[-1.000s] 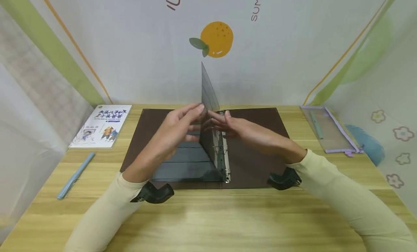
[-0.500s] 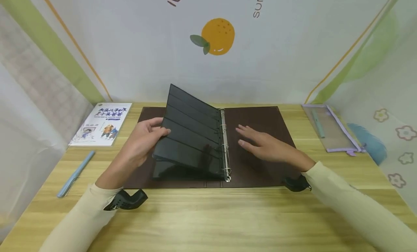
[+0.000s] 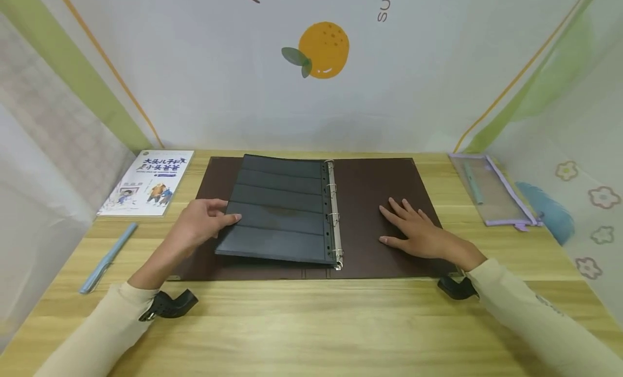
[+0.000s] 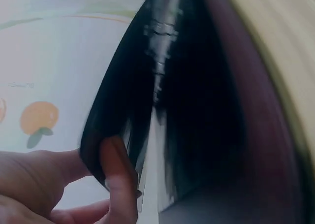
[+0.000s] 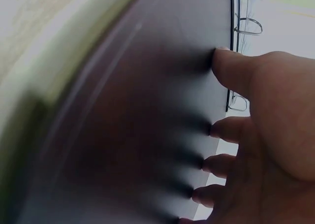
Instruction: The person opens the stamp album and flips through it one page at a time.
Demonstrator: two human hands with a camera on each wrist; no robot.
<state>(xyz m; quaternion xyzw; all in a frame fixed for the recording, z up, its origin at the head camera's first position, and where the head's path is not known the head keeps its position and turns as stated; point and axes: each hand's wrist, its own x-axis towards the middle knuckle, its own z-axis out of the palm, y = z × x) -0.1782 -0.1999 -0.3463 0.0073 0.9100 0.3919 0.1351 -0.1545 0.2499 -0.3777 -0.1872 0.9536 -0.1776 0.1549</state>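
A dark brown ring binder (image 3: 370,187) lies spread open on the wooden table. My left hand (image 3: 197,225) pinches the outer left edge of a black pocket page (image 3: 277,209), thumb on top and fingers beneath. That page is tilted, its free side lifted a little above the left cover; in the left wrist view a gap shows under it towards the metal rings (image 4: 160,37). My right hand (image 3: 413,231) rests with spread fingers on the bare right cover, and the right wrist view shows its fingertips touching the cover (image 5: 123,120).
A white booklet (image 3: 146,183) lies at the back left, with a blue pen-like stick (image 3: 108,258) in front of it. At the back right is a mesh pouch with a purple edge (image 3: 496,193), holding a pale green pen (image 3: 473,183). A printed curtain (image 3: 233,96) hangs behind.
The left hand has swung the black page from upright over to the left and down. My right hand has left the page, moved right and come down onto the right cover.
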